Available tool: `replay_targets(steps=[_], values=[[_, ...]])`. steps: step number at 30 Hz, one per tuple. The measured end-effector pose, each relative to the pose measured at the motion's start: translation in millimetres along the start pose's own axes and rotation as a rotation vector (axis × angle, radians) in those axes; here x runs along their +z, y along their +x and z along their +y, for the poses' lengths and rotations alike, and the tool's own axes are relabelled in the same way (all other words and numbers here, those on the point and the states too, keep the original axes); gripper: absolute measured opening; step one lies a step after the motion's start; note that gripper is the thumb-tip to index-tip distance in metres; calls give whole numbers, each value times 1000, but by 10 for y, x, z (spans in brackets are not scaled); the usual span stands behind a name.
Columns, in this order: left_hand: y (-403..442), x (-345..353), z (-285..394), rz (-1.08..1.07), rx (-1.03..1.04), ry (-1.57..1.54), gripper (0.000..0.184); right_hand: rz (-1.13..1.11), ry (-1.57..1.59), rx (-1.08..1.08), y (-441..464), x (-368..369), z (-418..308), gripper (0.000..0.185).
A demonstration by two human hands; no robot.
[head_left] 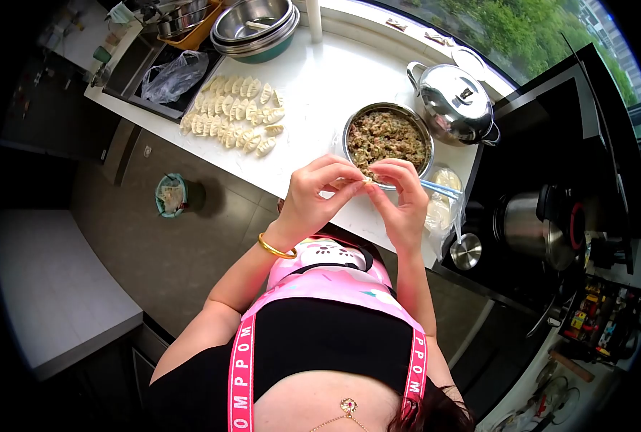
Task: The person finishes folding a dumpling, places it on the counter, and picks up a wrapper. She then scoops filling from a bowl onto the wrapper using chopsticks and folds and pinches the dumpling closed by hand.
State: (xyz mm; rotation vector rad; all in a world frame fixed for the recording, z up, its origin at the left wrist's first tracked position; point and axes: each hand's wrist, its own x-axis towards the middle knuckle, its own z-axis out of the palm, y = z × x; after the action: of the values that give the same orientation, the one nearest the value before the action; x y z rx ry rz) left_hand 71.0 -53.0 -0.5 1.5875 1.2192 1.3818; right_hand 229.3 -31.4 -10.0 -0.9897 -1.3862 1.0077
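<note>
Just over the near edge of a metal bowl of minced filling (387, 137), my left hand (322, 189) and my right hand (401, 200) meet at the fingertips. Both pinch a small pale dumpling (368, 181), mostly hidden by the fingers. Blue chopsticks (441, 189) stick out to the right of the bowl, behind my right hand. Beside them lies a clear bag with round pale wrappers (441, 205). Rows of folded dumplings (232, 111) lie on the white counter (308, 93) to the left.
A lidded steel pot (455, 101) stands behind the bowl at the right. Stacked metal basins (254, 29) and a plastic bag (175, 78) are at the back left. A ladle (466, 250) rests by the black stove, near another pot (533, 223). A small bin (171, 196) stands on the floor.
</note>
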Motion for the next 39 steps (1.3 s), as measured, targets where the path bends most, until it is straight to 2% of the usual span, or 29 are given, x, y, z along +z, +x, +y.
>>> replay_targets(steps=[2,6,8,12,14,15,17,20,24,30,39], values=[[5,-2,15,-9,-25,-2,6,-134,-69,-64,4,-51,48,10],[10,31,56,-15,-67,6,8,-105,-101,-89,-8,-11,64,9],[-10,65,51,-2,-96,22,10,-16,-293,-216,-18,44,103,11],[-15,80,38,-4,-104,93,14,35,-373,-311,-26,112,188,8],[-4,72,41,-4,-113,93,14,14,-395,-334,-32,120,219,13],[3,64,42,-2,-119,94,14,14,-395,-334,-29,117,185,13],[10,47,0,6,-156,7,16,-21,-206,-158,-17,102,72,20],[15,1,-47,-2,-217,-103,19,16,-170,-94,-64,15,11,25],[21,5,-50,-22,-256,-179,18,49,-148,-78,-64,-12,72,18],[22,45,-49,-30,-256,-126,12,76,-225,-113,-87,22,65,11],[1,27,-39,-9,-182,-92,7,18,-229,-107,-80,42,28,12]])
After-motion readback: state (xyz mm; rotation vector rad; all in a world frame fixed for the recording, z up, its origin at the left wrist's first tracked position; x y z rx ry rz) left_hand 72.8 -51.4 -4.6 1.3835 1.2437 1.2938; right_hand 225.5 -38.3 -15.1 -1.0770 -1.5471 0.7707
